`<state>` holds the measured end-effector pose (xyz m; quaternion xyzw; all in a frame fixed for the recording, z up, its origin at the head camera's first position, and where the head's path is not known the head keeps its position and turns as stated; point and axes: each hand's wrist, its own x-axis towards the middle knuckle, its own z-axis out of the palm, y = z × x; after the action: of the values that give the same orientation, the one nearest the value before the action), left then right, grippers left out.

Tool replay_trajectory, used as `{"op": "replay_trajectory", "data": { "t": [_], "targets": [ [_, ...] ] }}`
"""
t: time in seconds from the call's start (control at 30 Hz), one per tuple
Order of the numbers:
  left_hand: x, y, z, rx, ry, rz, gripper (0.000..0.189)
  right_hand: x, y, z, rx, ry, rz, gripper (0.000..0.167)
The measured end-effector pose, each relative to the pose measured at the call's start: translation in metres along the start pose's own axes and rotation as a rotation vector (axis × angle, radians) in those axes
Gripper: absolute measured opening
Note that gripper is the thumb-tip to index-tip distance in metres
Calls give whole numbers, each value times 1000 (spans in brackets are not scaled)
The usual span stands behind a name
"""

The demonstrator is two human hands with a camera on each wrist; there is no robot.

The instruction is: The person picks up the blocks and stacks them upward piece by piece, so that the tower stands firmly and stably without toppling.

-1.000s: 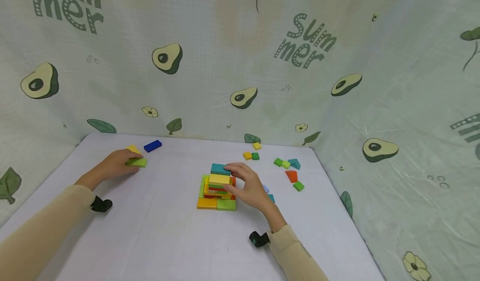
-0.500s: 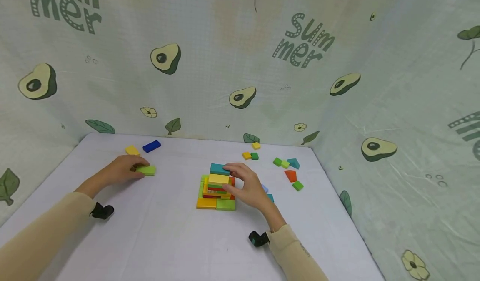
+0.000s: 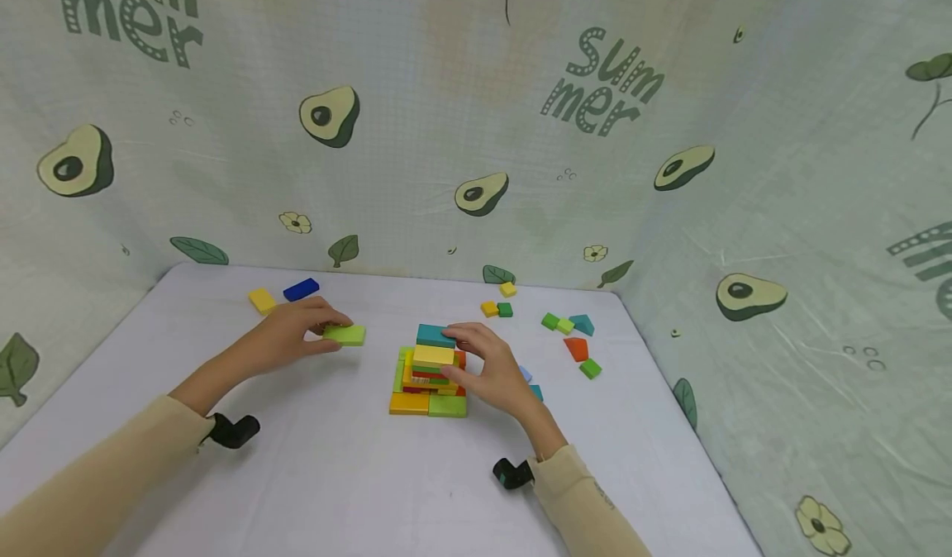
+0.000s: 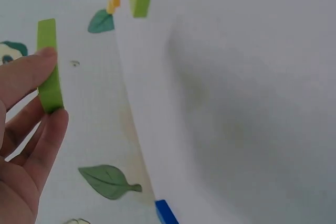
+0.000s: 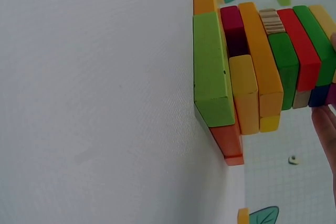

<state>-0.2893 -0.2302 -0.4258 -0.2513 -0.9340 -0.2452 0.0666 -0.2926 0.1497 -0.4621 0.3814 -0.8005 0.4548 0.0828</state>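
Note:
My left hand (image 3: 293, 335) pinches a light green block (image 3: 345, 335) between thumb and fingers, raised above the table to the left of the tower. In the left wrist view this green block (image 4: 51, 95) stands upright in the grip. A stepped tower of coloured blocks (image 3: 411, 404) occupies the middle of the table. My right hand (image 3: 489, 375) holds its upper part from the right, fingertips by the teal block (image 3: 433, 335) and thumb by the pale yellow block (image 3: 434, 356). The right wrist view shows several layers (image 5: 212, 72), with only parts of the fingers at its edge.
At the back left lie a yellow block (image 3: 262, 300) and a blue block (image 3: 301, 289). Small loose blocks, including a red-orange one (image 3: 577, 349) and a teal triangle (image 3: 583, 324), are scattered right of the tower. Printed cloth (image 3: 402, 169) hangs behind the white table (image 3: 320, 466).
My left hand has carried the light green block rightward from the back left towards the tower, uncovering the yellow block. The right hand and the tower have stayed in place.

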Motion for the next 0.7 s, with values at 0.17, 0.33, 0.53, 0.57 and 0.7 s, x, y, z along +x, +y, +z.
{"op": "replay_trajectory", "data": {
  "t": [0.17,0.33,0.53,0.57,0.7],
  "targets": [
    [7,38,-3,0,31,79,37,1,0,0,-6,1,-5,53],
    [17,70,1,-24,23,141,38,1,2,0,-9,4,-6,53],
    [30,93,16,-50,18,196,36,0,3,0,8,5,-10,51],
    [32,96,19,-51,17,200,35,0,3,0,12,3,-12,51],
    [38,102,28,-38,40,220,34,1,2,0,26,-5,-7,52]
  ]
}}
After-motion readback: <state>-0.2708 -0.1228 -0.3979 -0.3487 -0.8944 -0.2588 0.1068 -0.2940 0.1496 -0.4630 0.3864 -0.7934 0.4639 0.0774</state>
